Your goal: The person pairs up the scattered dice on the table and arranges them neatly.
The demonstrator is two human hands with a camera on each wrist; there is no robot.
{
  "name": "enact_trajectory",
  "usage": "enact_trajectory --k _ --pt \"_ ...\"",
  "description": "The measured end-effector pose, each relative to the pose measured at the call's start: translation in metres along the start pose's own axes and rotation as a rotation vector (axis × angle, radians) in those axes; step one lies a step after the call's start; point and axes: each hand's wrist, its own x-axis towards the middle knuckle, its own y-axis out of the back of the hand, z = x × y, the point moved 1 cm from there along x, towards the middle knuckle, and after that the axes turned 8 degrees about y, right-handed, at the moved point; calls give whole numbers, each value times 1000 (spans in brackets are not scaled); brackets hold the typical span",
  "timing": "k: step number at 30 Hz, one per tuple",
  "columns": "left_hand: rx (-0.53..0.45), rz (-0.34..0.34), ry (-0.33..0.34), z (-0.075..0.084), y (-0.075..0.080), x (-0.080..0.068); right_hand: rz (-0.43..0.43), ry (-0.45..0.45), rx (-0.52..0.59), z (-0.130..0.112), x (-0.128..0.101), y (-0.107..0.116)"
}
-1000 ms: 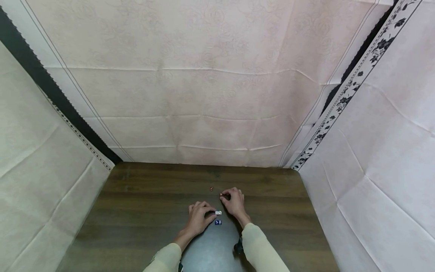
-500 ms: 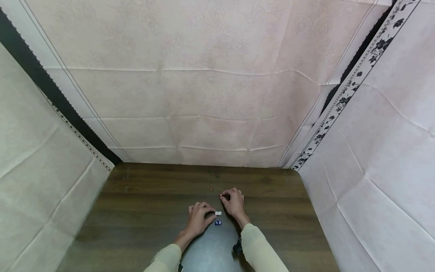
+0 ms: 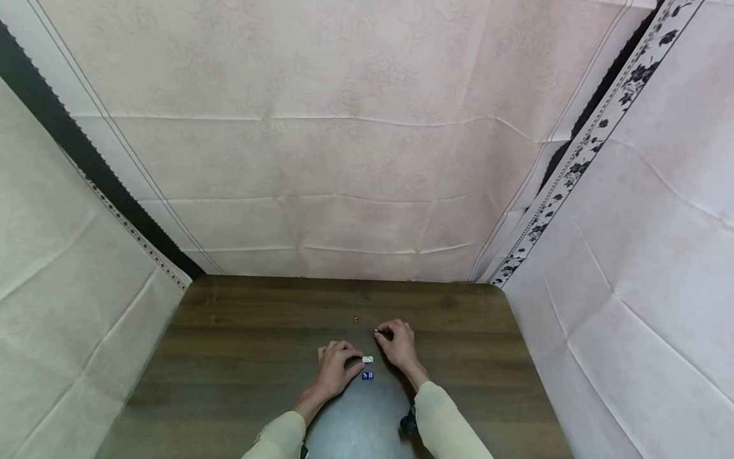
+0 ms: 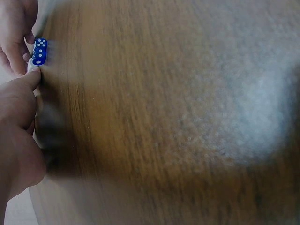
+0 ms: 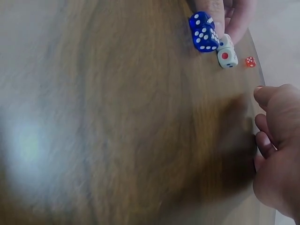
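Observation:
A pair of white dice point(image 3: 367, 359) stands side by side on the wooden table, just beyond a pair of blue dice point(image 3: 367, 376). With thumb and index finger, my left hand point(image 3: 334, 368) pinches the left end of the white pair; its thumb meets a white die point(image 4: 33, 65) in the left wrist view. Farther forward and to the right, my right hand point(image 3: 398, 343) pinches a small red die point(image 3: 376, 331) between thumb and index fingertips, mostly hidden in the right wrist view. Another small red die point(image 3: 355, 319) lies on the table, left of that hand.
The brown wooden table point(image 3: 258, 331) ends at a pale patterned cloth point(image 3: 344, 159) hung behind it. More cloth hangs on the left point(image 3: 74, 287) and right point(image 3: 631, 287). A dark wrist device point(image 3: 408, 423) sits under the right sleeve.
My right hand has shifted slightly to the right with the small red die between its fingertips. My left hand stays at the white dice, and the blue dice have not moved.

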Motion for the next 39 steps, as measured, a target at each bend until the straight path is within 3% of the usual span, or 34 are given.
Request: enact_trajectory --k 9,15,25,39 --pt "3 0 6 0 -1 0 -25 1 13 1 -12 11" --pt "12 4 6 -1 0 0 -31 55 9 -2 -20 13" --pt "12 -2 9 0 0 0 -108 85 -10 -9 -27 10" --pt "12 -3 12 2 1 -1 -123 123 -49 -7 -27 4"
